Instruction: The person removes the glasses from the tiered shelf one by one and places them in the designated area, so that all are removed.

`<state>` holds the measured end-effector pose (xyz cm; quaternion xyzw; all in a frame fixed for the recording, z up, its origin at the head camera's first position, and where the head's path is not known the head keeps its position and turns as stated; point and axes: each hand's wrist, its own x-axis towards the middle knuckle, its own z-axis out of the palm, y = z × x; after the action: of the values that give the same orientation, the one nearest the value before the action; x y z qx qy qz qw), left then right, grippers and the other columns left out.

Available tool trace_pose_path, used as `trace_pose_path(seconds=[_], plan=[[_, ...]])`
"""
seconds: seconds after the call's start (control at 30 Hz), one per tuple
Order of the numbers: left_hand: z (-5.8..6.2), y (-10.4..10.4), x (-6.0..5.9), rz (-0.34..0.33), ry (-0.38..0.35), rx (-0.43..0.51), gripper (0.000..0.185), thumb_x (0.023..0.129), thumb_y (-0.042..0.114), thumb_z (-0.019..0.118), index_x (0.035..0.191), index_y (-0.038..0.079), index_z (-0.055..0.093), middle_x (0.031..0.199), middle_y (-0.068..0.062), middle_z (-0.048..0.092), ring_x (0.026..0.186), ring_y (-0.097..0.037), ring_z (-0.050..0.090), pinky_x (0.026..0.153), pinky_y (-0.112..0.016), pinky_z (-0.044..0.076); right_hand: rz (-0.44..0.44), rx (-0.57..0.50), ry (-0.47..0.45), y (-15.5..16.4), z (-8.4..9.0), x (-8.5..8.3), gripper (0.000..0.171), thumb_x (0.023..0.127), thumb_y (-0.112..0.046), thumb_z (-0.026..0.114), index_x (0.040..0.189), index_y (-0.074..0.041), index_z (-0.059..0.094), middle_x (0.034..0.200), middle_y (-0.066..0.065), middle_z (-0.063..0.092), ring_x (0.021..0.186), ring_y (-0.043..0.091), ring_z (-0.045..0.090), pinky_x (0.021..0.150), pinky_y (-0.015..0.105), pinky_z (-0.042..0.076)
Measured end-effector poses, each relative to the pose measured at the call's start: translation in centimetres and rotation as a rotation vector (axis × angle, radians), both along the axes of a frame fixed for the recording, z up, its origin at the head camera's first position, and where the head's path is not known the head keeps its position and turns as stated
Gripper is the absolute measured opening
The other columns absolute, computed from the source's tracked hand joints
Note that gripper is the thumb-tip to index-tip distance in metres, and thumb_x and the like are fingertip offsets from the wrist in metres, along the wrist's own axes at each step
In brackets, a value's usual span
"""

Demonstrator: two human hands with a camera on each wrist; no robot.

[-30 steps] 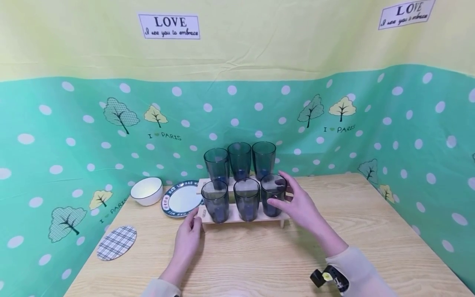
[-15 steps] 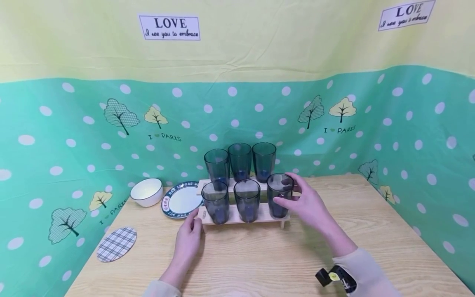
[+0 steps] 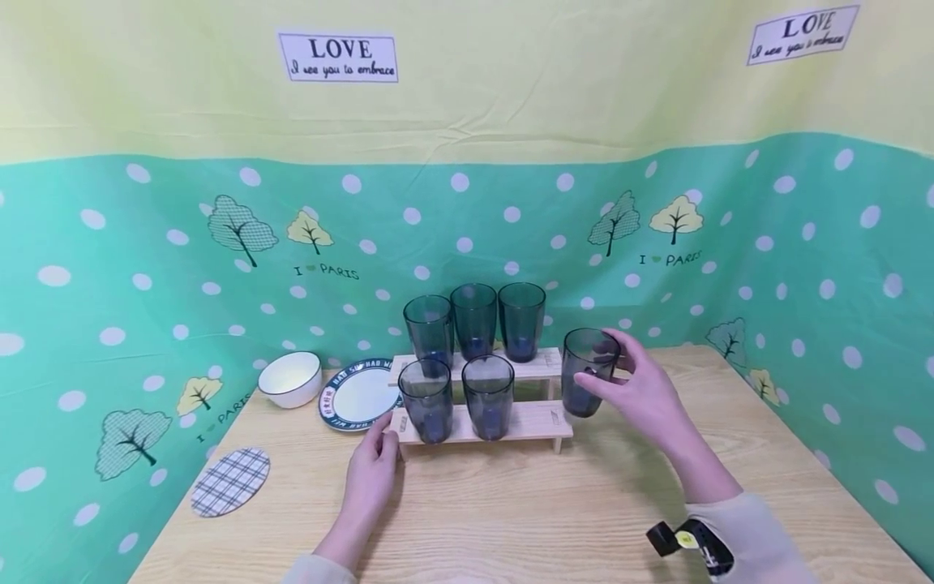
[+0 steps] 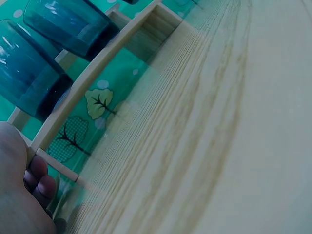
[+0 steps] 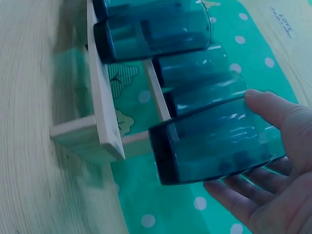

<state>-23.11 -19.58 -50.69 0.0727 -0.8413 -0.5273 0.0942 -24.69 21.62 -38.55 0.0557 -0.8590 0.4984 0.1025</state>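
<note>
Your right hand (image 3: 645,397) grips glass (image 3: 576,363) off right end of wooden rack (image 3: 536,418), tabletop (image 3: 751,434) stretching right; your left hand (image 3: 370,470) holds rack's left edge near plate (image 3: 360,395)

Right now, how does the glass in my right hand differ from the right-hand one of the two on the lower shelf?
The held glass is in your right hand's grip; the shelf glass has no hand on it. The held glass is off the lower shelf, by its right end, while the shelf glass stands on it. Both are dark, see-through tumblers, mouth up.
</note>
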Motion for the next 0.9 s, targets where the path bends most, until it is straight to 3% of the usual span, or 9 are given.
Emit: trace_pose_path(seconds=[0.3,0.63,0.9], plan=[[0.0,0.0,0.0,-0.001,-0.003,0.011,0.051,0.118,0.024,0.044,0.166,0.009,0.048,0.099,-0.008,0.065,0.092,-0.023,0.059,0.083,-0.039,0.05,-0.071,-0.015,0.024,1.1,-0.7,-1.2,0.113,0.091,-0.055,0.089,0.177,-0.018,0.024,0.159,0.02,0.055,0.147,0.047,0.05,0.112,0.068,0.045],[0.2,0.1,-0.1,-0.007,0.009,0.021,0.051,0.118,0.023,0.045,0.166,0.008,0.047,0.099,-0.008,0.064,0.091,-0.022,0.059,0.084,-0.039,0.049,-0.153,-0.054,0.052,1.4,-2.3,-3.1,0.108,0.093,-0.054,0.088,0.176,-0.018,0.028,0.158,0.03,0.052,0.131,0.052,0.064,0.103,0.061,0.056],[0.0,0.0,0.0,0.002,0.006,0.009,0.051,0.118,0.023,0.045,0.166,0.008,0.048,0.099,-0.007,0.065,0.091,-0.022,0.059,0.083,-0.039,0.05,-0.188,-0.079,0.072,1.5,-3.9,-4.6,0.106,0.093,-0.05,0.089,0.176,-0.02,0.03,0.16,0.03,0.05,0.132,0.052,0.062,0.103,0.06,0.056]])
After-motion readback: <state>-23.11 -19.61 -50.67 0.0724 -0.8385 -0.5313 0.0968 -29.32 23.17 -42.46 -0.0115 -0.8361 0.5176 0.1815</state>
